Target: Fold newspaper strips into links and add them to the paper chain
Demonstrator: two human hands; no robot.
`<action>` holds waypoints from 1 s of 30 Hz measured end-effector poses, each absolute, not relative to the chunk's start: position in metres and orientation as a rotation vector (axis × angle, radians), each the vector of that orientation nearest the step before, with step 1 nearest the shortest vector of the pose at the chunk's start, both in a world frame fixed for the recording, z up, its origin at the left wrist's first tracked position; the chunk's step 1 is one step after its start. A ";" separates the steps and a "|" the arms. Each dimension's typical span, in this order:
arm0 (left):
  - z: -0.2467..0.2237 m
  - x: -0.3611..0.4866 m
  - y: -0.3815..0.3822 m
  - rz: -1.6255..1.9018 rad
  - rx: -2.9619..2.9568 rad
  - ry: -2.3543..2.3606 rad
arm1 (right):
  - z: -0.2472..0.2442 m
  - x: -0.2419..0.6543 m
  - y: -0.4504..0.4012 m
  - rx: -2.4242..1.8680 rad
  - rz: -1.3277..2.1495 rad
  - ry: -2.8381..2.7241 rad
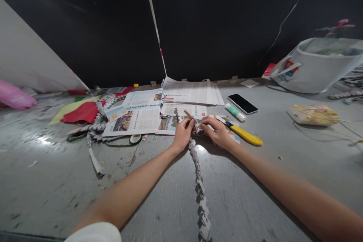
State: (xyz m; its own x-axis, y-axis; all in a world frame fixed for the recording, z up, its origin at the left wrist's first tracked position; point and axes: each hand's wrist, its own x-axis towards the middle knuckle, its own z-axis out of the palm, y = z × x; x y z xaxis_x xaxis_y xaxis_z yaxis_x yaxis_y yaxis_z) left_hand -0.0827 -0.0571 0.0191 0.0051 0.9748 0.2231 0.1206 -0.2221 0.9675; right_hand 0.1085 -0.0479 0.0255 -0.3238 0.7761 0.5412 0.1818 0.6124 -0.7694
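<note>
A long folded-paper chain [200, 187] runs from between my hands down the grey table toward me. My left hand [183, 134] is closed on the chain's upper end, with its thumb and fingers pinched together. Close beside it, my right hand [216, 131] pinches the same end, its fingers curled over the folded paper; the exact fold is too small to make out. A strip of paper sticks up above my left fingers. Under and behind both hands lie printed newspaper sheets [167, 124]. A yellow-handled utility knife [245, 135] lies just right of my right hand.
A glue stick [235, 112] and a phone [243, 104] lie to the right. Beyond them stand a white bag [314, 66] and a yellow package [314, 115]. At left are newspapers [136, 117], red paper [81, 112], more paper chain [99, 121] and a tape roll [135, 139]. A black panel [221, 26] rises behind.
</note>
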 end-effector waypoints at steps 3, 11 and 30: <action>0.019 -0.083 -0.057 1.350 1.460 1.192 | 0.025 0.108 -0.046 -0.822 0.776 -1.841; 0.019 -0.084 -0.057 1.315 1.455 1.199 | 0.021 0.107 -0.042 -0.983 0.855 -1.840; 0.014 -0.083 -0.055 1.293 1.398 1.162 | 0.018 0.106 -0.039 -0.985 0.877 -1.820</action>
State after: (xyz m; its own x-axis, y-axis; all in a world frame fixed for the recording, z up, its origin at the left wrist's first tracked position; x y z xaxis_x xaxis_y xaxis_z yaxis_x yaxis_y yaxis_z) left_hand -0.0834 -0.0551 0.0142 0.0200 0.9844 0.1748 0.0691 -0.1758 0.9820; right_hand 0.1058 -0.0394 0.0184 -0.3143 0.8813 0.3529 0.2732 0.4400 -0.8554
